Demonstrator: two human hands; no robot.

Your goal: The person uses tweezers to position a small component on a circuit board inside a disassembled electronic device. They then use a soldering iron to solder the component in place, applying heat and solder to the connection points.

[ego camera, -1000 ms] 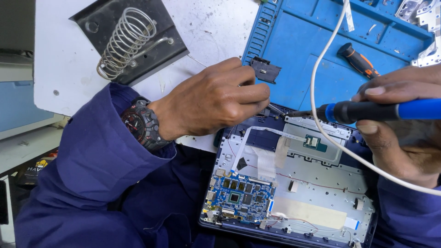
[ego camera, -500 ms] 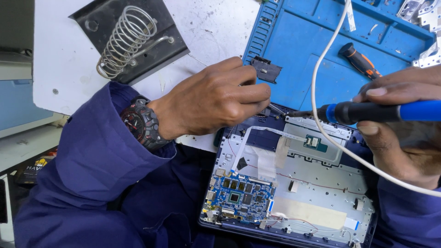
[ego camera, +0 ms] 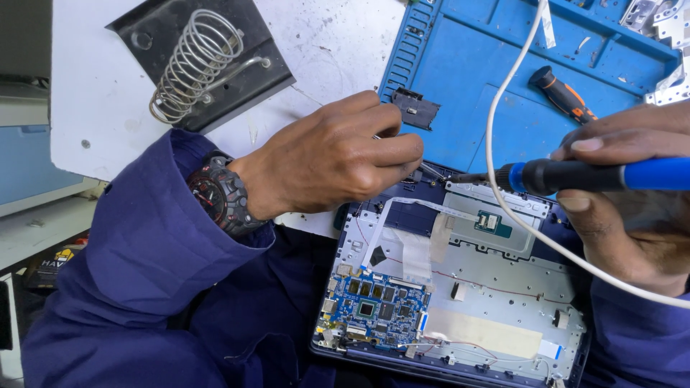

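White bench (ego camera: 323,43) carries 1 coil stand (ego camera: 198,61), blue mat (ego camera: 517,79), perhaps touching.

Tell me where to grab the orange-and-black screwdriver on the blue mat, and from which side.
Grip the screwdriver by its thick orange-and-black handle, probably from above with fingers across its width. It lies flat and diagonal on the blue mat, with open mat on both long sides. The white cable runs to its left, so come in from the right, clear of it.
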